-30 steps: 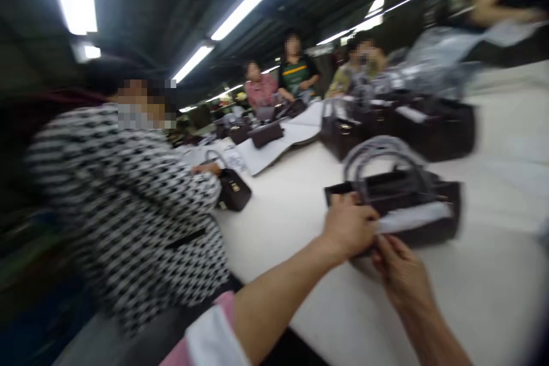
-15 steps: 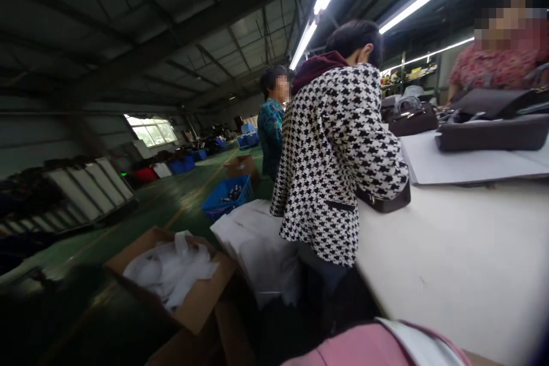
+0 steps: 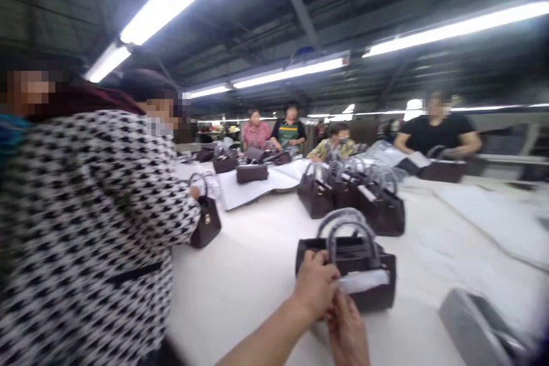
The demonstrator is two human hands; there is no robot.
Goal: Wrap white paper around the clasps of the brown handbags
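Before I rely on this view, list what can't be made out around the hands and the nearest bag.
- Head view: what the left hand and right hand pinch; their own fingers cover it.
- Head view: any print on the white strip across the nearest bag; blurred.
- Head view: that bag's contents; dark and blurred behind its handles.
- Head view: what the grey object is; blurred, cut off by the bottom edge.

right hand (image 3: 348, 326): blurred, cut below | leftmost person (image 3: 12, 131): cropped | grey item (image 3: 469, 326): blurred, possibly bag
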